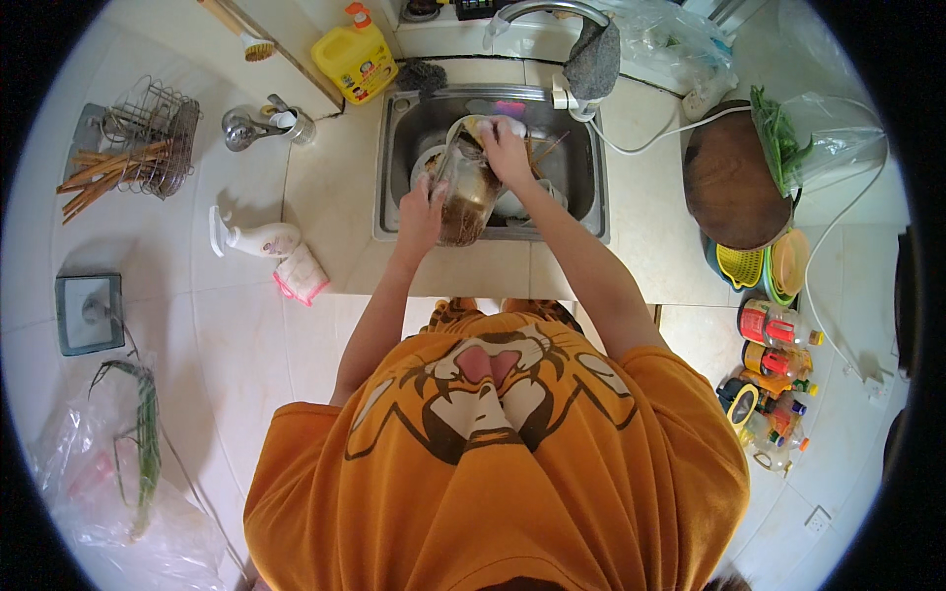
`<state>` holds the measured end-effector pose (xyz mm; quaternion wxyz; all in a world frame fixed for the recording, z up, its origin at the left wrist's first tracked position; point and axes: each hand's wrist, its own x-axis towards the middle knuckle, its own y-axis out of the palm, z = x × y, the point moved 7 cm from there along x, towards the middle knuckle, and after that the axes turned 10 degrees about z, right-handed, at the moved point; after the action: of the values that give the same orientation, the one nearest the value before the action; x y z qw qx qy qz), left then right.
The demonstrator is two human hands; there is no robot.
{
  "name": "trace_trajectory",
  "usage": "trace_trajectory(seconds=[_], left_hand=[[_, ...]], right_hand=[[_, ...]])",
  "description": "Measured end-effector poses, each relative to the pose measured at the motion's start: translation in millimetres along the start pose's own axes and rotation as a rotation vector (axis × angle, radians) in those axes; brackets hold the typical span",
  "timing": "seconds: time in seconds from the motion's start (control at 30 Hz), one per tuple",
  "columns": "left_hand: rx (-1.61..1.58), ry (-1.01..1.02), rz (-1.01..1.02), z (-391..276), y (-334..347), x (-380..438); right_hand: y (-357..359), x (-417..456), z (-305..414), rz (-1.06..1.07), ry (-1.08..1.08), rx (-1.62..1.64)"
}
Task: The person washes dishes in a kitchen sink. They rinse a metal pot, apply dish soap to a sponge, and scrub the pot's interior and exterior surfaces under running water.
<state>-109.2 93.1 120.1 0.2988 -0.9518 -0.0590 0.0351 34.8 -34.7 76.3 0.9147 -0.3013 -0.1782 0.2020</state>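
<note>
Over the stainless steel sink (600, 170), a shiny metal pot (471, 203) with brown stains is held tilted. My left hand (421, 213) grips its left edge. My right hand (508, 154) is at the pot's far side, pressing a foamy yellow sponge (470, 127) against it; the fingers partly hide the sponge. White suds cling to both hands. Below the pot, a white dish (423, 168) with dark residue shows at the left. Chopsticks (550, 148) and bowls (553, 193) lie at the right of the basin, partly covered by my right arm.
A curved faucet (554, 6) with a grey cloth (593, 59) hangs behind the sink. Back left stand a yellow detergent bottle (356, 63) and a dark scouring pad (421, 76). A round wooden board (735, 177) leans at right, near a white cable (643, 151). A spray bottle (262, 240) is left.
</note>
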Motion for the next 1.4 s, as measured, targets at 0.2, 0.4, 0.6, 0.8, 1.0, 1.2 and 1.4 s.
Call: trace_trajectory(seconds=[0.2,0.4,0.6,0.8,1.0,1.2,1.4], left_hand=[[-0.086,0.102,-0.24,22,-19,11],[0.024,0.036,-0.202,35,-15,15],[-0.181,-0.089,-0.211,28,-37,7],[-0.388,-0.189,-0.334,51,-47,3],[-0.193,-0.082,-0.297,52,-44,-16],[-0.345,-0.299,-0.313,82,-43,-33],[-0.309,-0.15,-0.548,113,-43,-59]], right_hand=[[-12,-70,129,-0.024,-0.57,-0.189],[10,-21,74,0.456,-0.099,-0.192],[1,-35,100,0.21,-0.464,-0.093],[14,-71,139,0.32,-0.861,-0.315],[35,27,88,0.54,-0.236,-0.107],[52,41,-12,0.409,0.106,0.57],[39,5,25,0.259,-0.092,0.45]])
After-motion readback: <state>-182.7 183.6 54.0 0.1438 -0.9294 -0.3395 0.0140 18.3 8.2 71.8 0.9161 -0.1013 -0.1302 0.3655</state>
